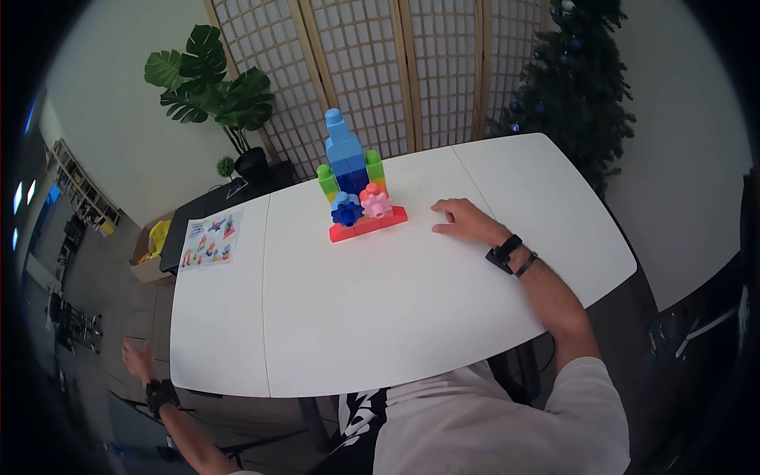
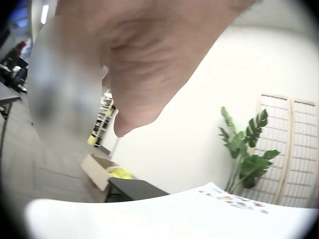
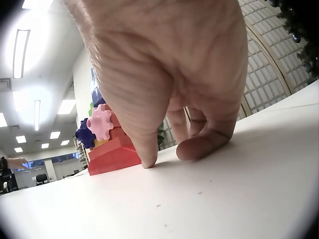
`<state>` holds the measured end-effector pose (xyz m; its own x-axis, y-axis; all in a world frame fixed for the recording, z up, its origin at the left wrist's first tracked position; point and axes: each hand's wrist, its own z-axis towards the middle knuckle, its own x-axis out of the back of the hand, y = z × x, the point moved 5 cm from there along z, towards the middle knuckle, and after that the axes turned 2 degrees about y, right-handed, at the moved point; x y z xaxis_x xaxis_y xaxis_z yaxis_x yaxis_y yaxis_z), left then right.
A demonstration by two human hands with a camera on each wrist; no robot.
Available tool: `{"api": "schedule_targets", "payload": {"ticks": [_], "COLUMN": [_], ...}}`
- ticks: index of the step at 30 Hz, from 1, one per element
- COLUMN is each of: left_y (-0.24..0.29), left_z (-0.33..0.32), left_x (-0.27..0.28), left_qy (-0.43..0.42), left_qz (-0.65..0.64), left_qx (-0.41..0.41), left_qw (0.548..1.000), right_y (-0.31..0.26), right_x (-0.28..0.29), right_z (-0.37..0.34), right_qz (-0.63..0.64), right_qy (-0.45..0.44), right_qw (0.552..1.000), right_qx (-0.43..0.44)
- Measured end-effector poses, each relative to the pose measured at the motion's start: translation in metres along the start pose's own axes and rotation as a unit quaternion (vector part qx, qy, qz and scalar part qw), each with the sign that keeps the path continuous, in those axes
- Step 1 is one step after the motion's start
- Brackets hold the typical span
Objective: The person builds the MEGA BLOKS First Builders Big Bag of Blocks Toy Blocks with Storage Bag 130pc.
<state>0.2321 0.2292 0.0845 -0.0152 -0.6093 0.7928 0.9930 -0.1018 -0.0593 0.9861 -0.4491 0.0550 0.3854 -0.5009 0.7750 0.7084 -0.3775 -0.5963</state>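
Note:
A toy-block build (image 1: 348, 178) stands on the white table (image 1: 380, 317). A red base (image 1: 368, 224) carries blue blocks stacked into a tower (image 1: 344, 150), with green blocks at its sides. On its front sit a dark blue gear (image 1: 347, 212) and a pink gear (image 1: 377, 204). To the right of the build, my right hand (image 1: 467, 222) rests its fingertips on the tabletop, fingers loosely bent and holding nothing. My left hand (image 1: 139, 362) hangs beyond the table's left edge, with no object visible in it. A blurred oval patch covers part of the left wrist view.
A printed sheet (image 1: 210, 241) with block pictures lies at the table's left end. Behind are a dark side table (image 1: 214, 202), a potted plant (image 1: 229, 103) and a folding screen (image 1: 364, 63). A cardboard box (image 1: 149, 267) with yellow contents stands left; a decorated tree (image 1: 570, 87), right.

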Motion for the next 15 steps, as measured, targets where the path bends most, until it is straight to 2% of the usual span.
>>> {"api": "schedule_targets", "payload": {"ticks": [2,4,6,7,9,10,15], "left_y": [-0.063,-0.103,-0.127,-0.133,-0.149,-0.153,-0.151], "left_z": [-0.033,-0.073,-0.107,-0.117,-0.14,-0.146,-0.165], "left_x": [-0.008,-0.001,0.008,0.01,0.006,0.007,0.012], "left_qy": [-0.132,-0.194,-0.218,-0.219,-0.301,-0.301,-0.282], "left_qz": [0.14,0.151,0.16,0.159,0.14,0.14,0.09], "left_qx": [0.133,0.229,0.306,0.306,0.356,0.358,0.288], "left_qw": [0.972,0.942,0.913,0.913,0.873,0.873,0.911], "right_y": [0.001,0.0,0.0,0.002,0.004,0.003,0.002], "right_x": [-0.002,-0.002,-0.002,-0.003,-0.005,-0.005,-0.006], "right_z": [0.001,0.0,0.001,0.002,0.002,0.002,0.001], "right_qz": [-0.017,-0.008,-0.003,-0.012,-0.021,-0.022,-0.027], "right_qy": [-0.004,-0.005,-0.007,-0.007,-0.007,-0.007,-0.013], "right_qw": [1.0,1.0,1.0,1.0,1.0,0.999,0.999], "right_qx": [0.015,0.014,0.013,0.015,0.019,0.022,0.013]}}
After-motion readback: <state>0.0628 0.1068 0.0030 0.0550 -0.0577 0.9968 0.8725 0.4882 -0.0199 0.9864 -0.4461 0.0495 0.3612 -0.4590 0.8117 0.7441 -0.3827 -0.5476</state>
